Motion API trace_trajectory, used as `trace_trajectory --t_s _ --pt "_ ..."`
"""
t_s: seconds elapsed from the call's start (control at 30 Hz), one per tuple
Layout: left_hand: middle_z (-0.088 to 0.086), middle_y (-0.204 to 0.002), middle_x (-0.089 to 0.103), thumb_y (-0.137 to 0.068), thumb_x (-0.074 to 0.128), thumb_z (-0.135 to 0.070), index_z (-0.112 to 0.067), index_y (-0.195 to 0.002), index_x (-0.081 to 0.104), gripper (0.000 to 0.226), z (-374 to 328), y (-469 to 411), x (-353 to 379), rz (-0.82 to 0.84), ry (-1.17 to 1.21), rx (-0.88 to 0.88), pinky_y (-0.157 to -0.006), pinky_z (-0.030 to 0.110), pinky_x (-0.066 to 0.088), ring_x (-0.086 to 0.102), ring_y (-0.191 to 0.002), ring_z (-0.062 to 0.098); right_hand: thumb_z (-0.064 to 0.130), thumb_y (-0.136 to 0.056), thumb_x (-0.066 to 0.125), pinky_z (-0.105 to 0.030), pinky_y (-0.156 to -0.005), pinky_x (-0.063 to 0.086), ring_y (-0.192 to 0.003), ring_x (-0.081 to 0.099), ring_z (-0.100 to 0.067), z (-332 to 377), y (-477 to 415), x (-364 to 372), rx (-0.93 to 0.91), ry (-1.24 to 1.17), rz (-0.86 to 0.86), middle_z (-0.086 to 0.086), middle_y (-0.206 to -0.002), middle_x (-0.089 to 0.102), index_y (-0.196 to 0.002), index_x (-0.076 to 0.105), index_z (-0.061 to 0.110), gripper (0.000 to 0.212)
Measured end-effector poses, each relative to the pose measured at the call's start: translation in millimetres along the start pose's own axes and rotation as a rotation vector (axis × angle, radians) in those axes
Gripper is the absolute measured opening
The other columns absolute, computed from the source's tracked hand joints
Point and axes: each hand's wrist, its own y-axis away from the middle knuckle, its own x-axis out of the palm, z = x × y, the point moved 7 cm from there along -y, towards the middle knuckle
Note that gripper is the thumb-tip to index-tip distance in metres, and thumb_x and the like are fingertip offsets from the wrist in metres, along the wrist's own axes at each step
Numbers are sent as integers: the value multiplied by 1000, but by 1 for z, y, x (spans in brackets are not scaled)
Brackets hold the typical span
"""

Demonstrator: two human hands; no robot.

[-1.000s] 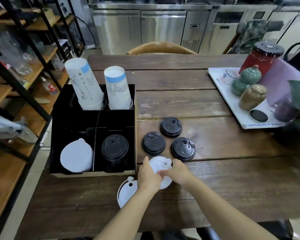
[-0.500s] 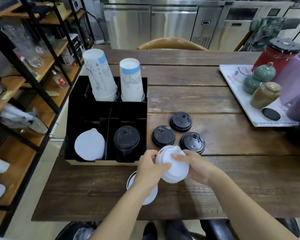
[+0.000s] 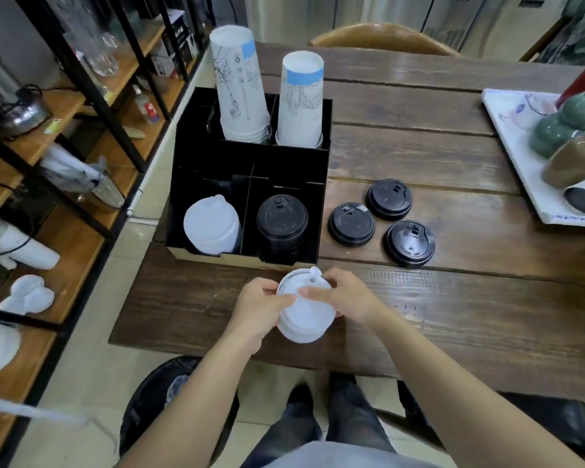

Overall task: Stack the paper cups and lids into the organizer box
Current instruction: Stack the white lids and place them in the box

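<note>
From the head camera, both bare hands are meeting over the near edge of the dark brown plank table; the left hand is curling its fingers around the left side of a small stack of white plastic cup lids, and the right hand is pinching the same stack from the right, a finger lying across the top lid; the stack is being held above the table edge, tilted a little toward the camera, just in front of the black cardboard organizer box; the box is sitting at the table's left end, divided into compartments; in its near left compartment a pile of white lids is standing, and in the near right one a pile of black plastic lids is standing; in the two far compartments two stacks of upside-down white paper cups with blue bands are rising, the taller stack on the left and leaning left, the shorter stack on the right; three loose black lids are lying flat on the table just right of the box, one nearest it, one farther back, one nearer the camera; at the right edge a white tray is carrying green and brown ceramic jars.
</note>
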Motion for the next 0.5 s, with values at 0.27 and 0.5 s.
trace_trajectory --t_s 0.27,0.5 --pt "7 -111 60 -82 66 -16 -8 -117 55 37 23 -3 -5 -17 40 -67 -71 33 47 55 -90 17 41 -78 70 -29 -65 45 -90 62 -26 -5 -8 12 -9 100 -66 -14 -106 63 -102 59 1 48" --pt "11 -121 57 -87 60 -17 -9 -116 51 31 28 -5 5 48 82 -156 -80 40 51 55 -106 26 69 -55 63 -32 -63 49 -92 63 -30 -17 -11 17 46 148 -80 -17 -108 60 -93 62 5 75"
